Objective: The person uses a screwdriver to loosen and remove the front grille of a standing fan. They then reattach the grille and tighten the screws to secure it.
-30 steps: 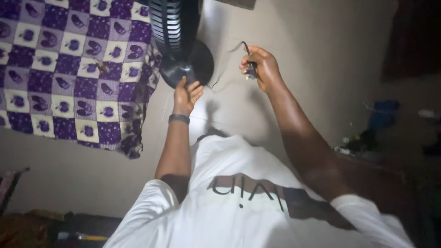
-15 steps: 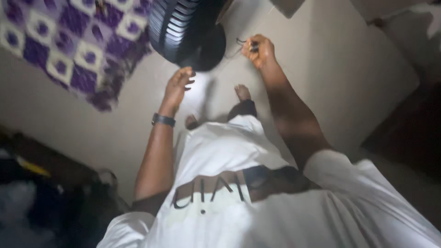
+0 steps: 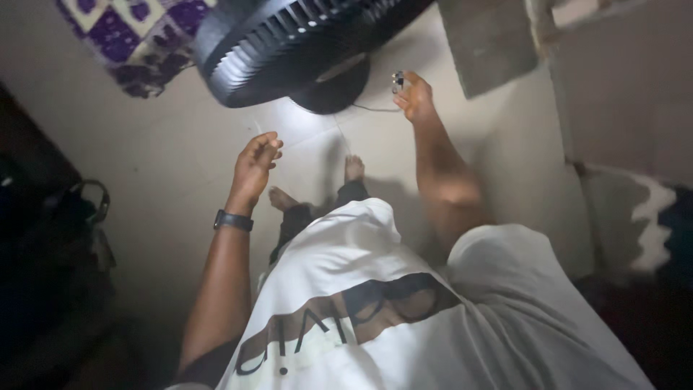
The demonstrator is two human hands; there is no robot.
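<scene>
since half a second ago my view has swung closer over the black standing fan [image 3: 289,50], so its grille now fills the top of the frame, and my left hand [image 3: 254,165] has come off the fan's base and dropped back toward me.

now my left hand hangs in the air over the pale floor [image 3: 166,159], fingers loosely curled and narrow, holding nothing that i can make out; a dark watch [image 3: 233,220] sits on that wrist. my right hand [image 3: 415,97] is stretched out further, just to the right of the fan's round base [image 3: 336,90], with the fingers pinched around a small dark plug [image 3: 398,81]. a thin cord [image 3: 375,109] runs from that hand back toward the base.

the fan stands on the floor ahead of my 2 bare feet [image 3: 317,184], its head tilted so the grille faces up toward me. a purple and white patterned cloth [image 3: 133,36] lies at the top left, partly behind the fan head. my white t-shirt [image 3: 404,318] takes up the lower middle. the left edge is dark; i cannot tell what lies there.
</scene>
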